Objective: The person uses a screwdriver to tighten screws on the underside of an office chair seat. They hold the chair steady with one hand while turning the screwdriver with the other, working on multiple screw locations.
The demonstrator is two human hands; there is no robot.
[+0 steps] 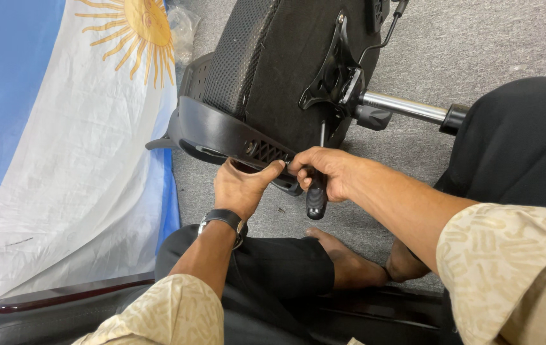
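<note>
A black office chair seat lies on its side on the grey carpet, underside toward me. A black plastic armrest bracket runs along its lower edge. My left hand, with a black wristwatch, grips the bracket's near end from below. My right hand is closed around a black-handled screwdriver, its handle pointing down and its tip up at the bracket. The metal mounting plate and chrome gas cylinder stick out to the right.
A blue and white cloth with a yellow sun lies on the left. My crossed legs in black trousers and a bare foot are below the chair. A dark glossy edge runs along the bottom.
</note>
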